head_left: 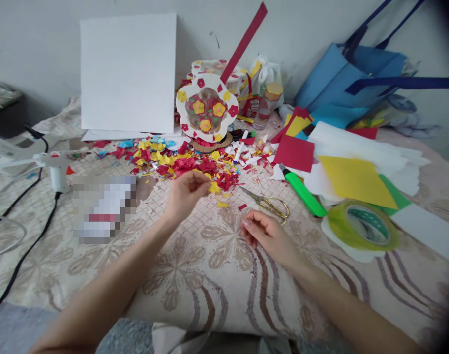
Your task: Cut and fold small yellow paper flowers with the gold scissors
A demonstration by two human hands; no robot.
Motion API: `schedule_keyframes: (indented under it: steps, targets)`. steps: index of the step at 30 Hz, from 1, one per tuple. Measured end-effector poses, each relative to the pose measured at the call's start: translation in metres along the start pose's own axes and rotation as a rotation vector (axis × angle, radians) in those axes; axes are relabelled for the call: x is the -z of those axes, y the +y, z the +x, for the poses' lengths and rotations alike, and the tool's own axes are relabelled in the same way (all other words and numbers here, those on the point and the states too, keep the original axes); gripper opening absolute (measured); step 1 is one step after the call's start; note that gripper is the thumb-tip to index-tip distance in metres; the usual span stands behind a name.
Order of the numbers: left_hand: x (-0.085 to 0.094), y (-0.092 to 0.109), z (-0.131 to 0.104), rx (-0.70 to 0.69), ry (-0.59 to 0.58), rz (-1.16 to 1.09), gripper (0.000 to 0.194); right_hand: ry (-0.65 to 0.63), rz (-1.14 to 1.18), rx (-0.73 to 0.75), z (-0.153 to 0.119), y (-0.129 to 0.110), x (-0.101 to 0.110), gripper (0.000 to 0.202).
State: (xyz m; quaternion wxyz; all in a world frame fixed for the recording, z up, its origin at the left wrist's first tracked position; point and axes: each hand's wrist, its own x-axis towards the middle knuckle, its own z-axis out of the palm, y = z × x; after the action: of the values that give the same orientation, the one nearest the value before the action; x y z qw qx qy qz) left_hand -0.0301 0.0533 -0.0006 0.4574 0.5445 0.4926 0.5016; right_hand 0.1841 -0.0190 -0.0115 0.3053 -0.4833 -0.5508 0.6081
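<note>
My left hand (187, 195) reaches over the front of a heap of cut paper scraps (183, 162), thumb and fingers pinched together. A yellow paper scrap (214, 187) lies right at its fingertips; I cannot tell whether it is held. Just above the tablecloth, my right hand (266, 235) is closed with curled fingers, and what they hold, if anything, is hidden. Close beyond that hand lie gold-handled scissors (266, 202), pointing left, and a small red paper scrap (242, 207).
Behind the scraps stands a white flower-shaped paper decoration (206, 109) beside a white board (128, 73). At right are a green utility knife (303, 192), a tape roll (362, 225), coloured paper (357, 179) and a blue bag (353, 73). A white glue gun (58, 172) with black cord stands left.
</note>
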Motion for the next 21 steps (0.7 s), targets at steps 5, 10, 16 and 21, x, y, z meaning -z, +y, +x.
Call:
schedule_keyframes:
  steps: [5,10,16,21]
  targets:
    - [0.027,0.002,0.026,-0.144,0.134,0.572,0.012,-0.006,0.004,0.015,-0.001,0.002,0.0,0.024]
    - [0.034,0.006,0.018,-0.243,0.196,0.717,0.015,0.018,-0.024,0.047,0.0,0.003,0.003,0.023]
    - [0.025,0.008,0.004,-0.146,0.145,0.697,0.019,0.046,-0.143,0.123,0.0,0.007,0.001,0.02]
    - [0.011,0.008,-0.004,-0.254,0.078,0.655,0.022,0.214,-0.378,0.289,0.001,-0.002,0.011,0.012]
